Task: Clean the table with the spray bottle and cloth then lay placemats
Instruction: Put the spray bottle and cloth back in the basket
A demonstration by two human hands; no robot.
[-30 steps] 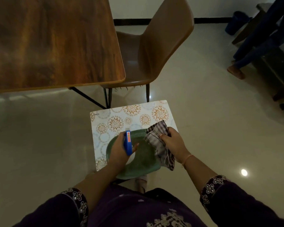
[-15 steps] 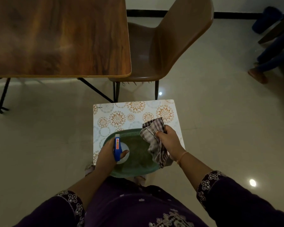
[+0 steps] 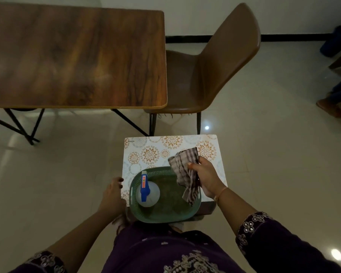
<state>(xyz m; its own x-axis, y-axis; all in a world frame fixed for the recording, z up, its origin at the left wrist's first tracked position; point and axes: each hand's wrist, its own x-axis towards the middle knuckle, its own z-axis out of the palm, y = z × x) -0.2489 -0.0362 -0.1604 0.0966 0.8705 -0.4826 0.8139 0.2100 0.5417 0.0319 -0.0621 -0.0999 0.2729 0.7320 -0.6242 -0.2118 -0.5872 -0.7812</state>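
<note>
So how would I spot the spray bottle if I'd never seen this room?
Start at the brown wooden table, then drop to the floral-patterned placemat nearer the person. On it sits an oval green plastic basket, with the spray bottle standing in its left half. Its whitish round body and bright blue trigger head set it apart from the brown checked cloth held beside it.

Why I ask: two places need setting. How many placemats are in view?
1: a floral placemat lies under the green basket, in front of the chair. Others may be stacked beneath it, unseen.
</note>
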